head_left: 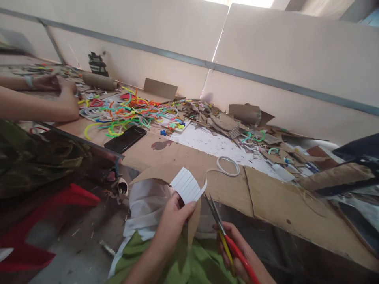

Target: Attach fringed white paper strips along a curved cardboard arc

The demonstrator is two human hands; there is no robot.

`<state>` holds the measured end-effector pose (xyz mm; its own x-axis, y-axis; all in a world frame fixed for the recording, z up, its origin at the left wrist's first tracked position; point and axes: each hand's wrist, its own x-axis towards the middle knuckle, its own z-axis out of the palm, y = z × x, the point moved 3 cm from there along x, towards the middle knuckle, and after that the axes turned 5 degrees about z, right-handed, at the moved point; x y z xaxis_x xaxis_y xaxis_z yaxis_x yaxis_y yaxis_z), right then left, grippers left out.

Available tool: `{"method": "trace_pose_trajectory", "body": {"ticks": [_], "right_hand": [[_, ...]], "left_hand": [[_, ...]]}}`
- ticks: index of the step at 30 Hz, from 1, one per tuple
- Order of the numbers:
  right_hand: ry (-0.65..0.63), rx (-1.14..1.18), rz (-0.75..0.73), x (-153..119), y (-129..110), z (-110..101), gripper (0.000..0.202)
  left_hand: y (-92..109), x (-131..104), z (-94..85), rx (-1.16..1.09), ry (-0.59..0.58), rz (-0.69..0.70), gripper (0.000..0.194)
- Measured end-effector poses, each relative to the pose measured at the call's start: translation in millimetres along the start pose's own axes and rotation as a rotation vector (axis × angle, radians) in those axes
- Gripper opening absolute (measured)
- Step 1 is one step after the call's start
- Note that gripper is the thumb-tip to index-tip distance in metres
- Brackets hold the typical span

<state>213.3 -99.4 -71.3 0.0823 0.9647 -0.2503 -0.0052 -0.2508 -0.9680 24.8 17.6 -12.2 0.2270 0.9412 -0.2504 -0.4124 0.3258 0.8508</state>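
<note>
My left hand (176, 215) pinches a small piece covered in white strips (186, 184), laid side by side. A narrow white tape runs from its right edge to a thin roll of tape (219, 167) lying on the cardboard. In my right hand (237, 246) is a pair of scissors (221, 225) with one red and one yellow handle. Their blades point up and left, a little apart at the tips, close to the tape's end at the white piece. Brown cardboard (194, 223) hangs below the white piece, partly hidden by my left hand.
A black phone (126, 139) lies left of the cardboard mat (183, 154). Colourful pipe cleaners (127, 112) pile up behind it. Cardboard scraps (222, 124) cover the table's back. Another person's arms (44, 100) rest at the far left. A cardboard roll (337, 176) lies at right.
</note>
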Motion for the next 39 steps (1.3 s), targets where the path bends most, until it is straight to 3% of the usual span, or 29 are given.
{"method": "trace_pose_trajectory", "body": {"ticks": [6, 13, 20, 31, 39], "right_hand": [[-0.025, 0.069, 0.062, 12.3, -9.3, 21.2, 0.075], [0.015, 0.02, -0.019, 18.6, -18.0, 36.7, 0.065], [0.009, 0.013, -0.073, 20.6, -16.4, 40.9, 0.07], [0.042, 0.012, -0.014, 17.7, -29.6, 46.2, 0.07], [0.066, 0.021, -0.042, 21.0, -11.3, 45.5, 0.059]], "left_hand": [[-1.5, 1.3, 1.7, 0.016, -0.028, 0.044, 0.043], [-8.0, 4.7, 3.3, 0.013, -0.006, 0.093, 0.041], [-10.0, 3.6, 5.1, -0.01, 0.025, 0.09, 0.039], [-12.0, 3.3, 5.6, -0.039, -0.011, 0.102, 0.041], [-9.0, 1.0, -2.5, -0.037, 0.017, 0.092, 0.04]]}}
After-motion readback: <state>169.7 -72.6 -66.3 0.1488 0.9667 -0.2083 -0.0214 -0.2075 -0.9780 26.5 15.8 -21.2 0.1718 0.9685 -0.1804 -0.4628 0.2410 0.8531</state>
